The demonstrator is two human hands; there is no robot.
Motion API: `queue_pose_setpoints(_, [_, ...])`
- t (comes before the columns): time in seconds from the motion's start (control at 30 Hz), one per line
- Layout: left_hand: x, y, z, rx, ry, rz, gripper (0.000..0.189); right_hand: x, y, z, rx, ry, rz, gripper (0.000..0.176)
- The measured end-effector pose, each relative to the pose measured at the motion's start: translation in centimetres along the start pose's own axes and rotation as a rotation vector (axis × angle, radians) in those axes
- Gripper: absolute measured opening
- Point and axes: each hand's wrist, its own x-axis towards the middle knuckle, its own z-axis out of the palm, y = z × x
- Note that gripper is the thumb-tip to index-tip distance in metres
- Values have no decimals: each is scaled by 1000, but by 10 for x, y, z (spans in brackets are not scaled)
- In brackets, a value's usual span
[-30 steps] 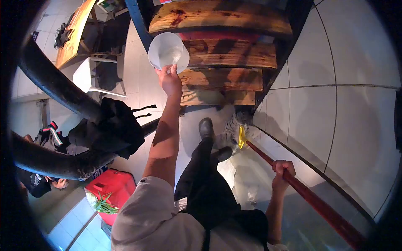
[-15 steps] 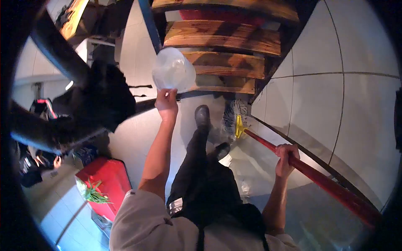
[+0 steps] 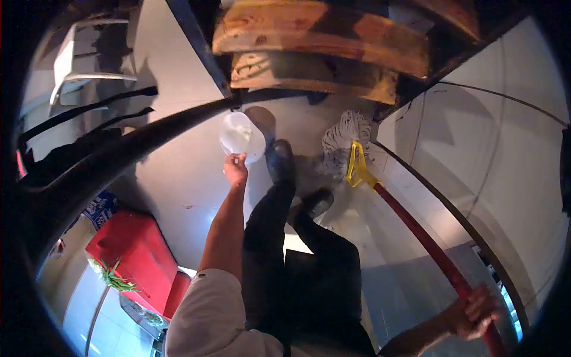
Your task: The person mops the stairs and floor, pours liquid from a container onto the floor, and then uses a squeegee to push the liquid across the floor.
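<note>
Pinched by its rim, a translucent plastic tub point(image 3: 242, 137) hangs from my left hand point(image 3: 236, 169) just left of my shoe. Its open mouth is turned partly toward me, and it looks tilted. At the lower right, my right hand point(image 3: 476, 312) is wrapped round the red handle of a mop point(image 3: 421, 236). A yellow clamp point(image 3: 358, 166) joins that handle to the grey string mop head point(image 3: 347, 140). The strings lie on the floor near the foot of the wooden stairs, ahead of my right shoe.
Wooden steps point(image 3: 321, 41) with a dark metal frame rise ahead. A dark rail point(image 3: 137, 134) crosses on the left. Below it stands a red container point(image 3: 134, 256) with green leaves point(image 3: 113, 275) beside it. A white stool point(image 3: 89, 59) is at the upper left.
The tub has gone from in front of the steps down toward the floor with my left hand. My right hand has shifted down and right, farther along the mop handle. My view has also moved.
</note>
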Motion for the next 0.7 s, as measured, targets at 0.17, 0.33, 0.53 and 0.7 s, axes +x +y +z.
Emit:
queue_pose_setpoints(0.17, [8, -45, 40, 24, -30, -132, 23, -3, 12, 20, 22, -115, -84, 24])
queue_pose_setpoints(0.33, [-4, 9, 34, 189, -9, -244, 59, -9, -3, 5, 117, -251, 50, 3])
queue_pose_setpoints(0.53, [-142, 189, -25, -144, -689, 513, 90, -7, -35, 36, 20, -330, 75, 22])
queue_pose_setpoints(0.7, [-285, 353, -83, -389, -768, 1002, 59, 24, -164, 59, 159, -400, -81, 19])
